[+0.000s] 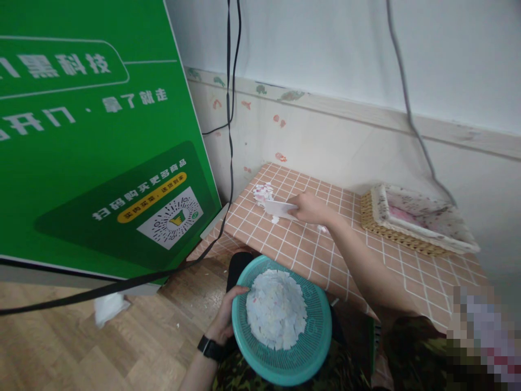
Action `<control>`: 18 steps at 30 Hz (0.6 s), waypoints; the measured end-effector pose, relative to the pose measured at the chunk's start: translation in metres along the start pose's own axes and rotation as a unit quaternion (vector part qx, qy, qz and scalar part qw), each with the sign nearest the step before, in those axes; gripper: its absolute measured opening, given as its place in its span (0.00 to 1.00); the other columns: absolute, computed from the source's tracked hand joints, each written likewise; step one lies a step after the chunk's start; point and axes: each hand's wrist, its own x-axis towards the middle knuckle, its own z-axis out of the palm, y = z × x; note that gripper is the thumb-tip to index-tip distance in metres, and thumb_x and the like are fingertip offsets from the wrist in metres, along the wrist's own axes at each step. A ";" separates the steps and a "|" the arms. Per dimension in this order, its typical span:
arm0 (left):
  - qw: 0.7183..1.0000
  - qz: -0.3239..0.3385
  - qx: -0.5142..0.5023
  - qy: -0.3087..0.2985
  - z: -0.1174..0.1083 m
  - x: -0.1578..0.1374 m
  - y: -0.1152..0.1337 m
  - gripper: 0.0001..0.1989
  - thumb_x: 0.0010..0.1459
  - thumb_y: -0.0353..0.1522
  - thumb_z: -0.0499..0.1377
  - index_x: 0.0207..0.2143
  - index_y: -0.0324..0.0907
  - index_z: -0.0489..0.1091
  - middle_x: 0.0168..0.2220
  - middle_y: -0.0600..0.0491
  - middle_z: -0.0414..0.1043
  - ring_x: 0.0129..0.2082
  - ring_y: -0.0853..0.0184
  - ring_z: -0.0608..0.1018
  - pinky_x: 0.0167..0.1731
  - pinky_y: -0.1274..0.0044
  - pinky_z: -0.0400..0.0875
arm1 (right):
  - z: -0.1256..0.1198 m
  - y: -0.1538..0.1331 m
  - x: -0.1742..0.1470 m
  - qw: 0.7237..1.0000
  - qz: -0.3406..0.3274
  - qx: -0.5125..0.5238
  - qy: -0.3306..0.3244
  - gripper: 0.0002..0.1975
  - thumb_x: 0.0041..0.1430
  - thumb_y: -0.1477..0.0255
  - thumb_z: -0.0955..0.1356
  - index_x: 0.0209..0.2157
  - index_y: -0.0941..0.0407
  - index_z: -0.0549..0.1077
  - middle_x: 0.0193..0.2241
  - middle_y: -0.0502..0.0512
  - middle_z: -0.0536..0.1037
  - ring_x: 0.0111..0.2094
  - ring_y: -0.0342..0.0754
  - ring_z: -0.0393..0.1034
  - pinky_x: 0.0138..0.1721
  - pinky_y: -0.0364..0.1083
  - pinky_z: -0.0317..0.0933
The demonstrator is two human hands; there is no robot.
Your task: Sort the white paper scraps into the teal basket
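My left hand [226,314] grips the left rim of a round teal plastic basket [318,331], which sits on my lap below the table's edge. Heaped inside it is a mound of small white paper-like scraps [277,308]. On the checkered tabletop [266,236], my right hand [308,207] is closed around a flat white card [280,209]. The card's far end touches or lies close beside a small pile of white and pinkish scraps [263,192]. A few loose bits lie nearer the table's front edge and under my right wrist.
A wicker basket [401,236] with a floral cloth lining stands at the right against the wall. The large green cabinet [122,136] rises at the left, with black cables [230,108] hanging before it. White plastic [109,308] lies on the wooden floor.
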 end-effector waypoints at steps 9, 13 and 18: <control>1.000 -0.017 -0.014 0.002 0.004 -0.003 0.003 0.15 0.49 0.33 0.60 0.38 0.31 0.75 0.24 0.45 0.80 0.26 0.56 0.80 0.33 0.67 0.72 | -0.002 -0.004 -0.005 1.000 0.003 0.004 0.001 0.06 0.51 0.75 0.62 0.24 0.58 0.70 0.22 0.55 0.73 0.24 0.44 0.61 0.26 0.43 0.47; 1.000 -0.015 -0.013 -0.002 0.005 -0.003 0.003 0.14 0.50 0.32 0.59 0.37 0.31 0.75 0.25 0.45 0.80 0.26 0.57 0.80 0.32 0.69 0.72 | -0.003 -0.006 -0.012 1.000 0.003 0.014 0.010 0.06 0.52 0.75 0.62 0.24 0.58 0.69 0.22 0.54 0.72 0.22 0.42 0.59 0.26 0.43 0.47; 1.000 -0.002 -0.003 0.013 0.002 -0.001 0.001 0.12 0.50 0.32 0.60 0.33 0.32 0.75 0.24 0.45 0.79 0.23 0.59 0.79 0.31 0.70 0.71 | 0.008 -0.015 -0.022 0.999 0.029 -0.007 0.032 0.06 0.52 0.75 0.62 0.23 0.57 0.68 0.22 0.55 0.72 0.23 0.43 0.60 0.26 0.43 0.48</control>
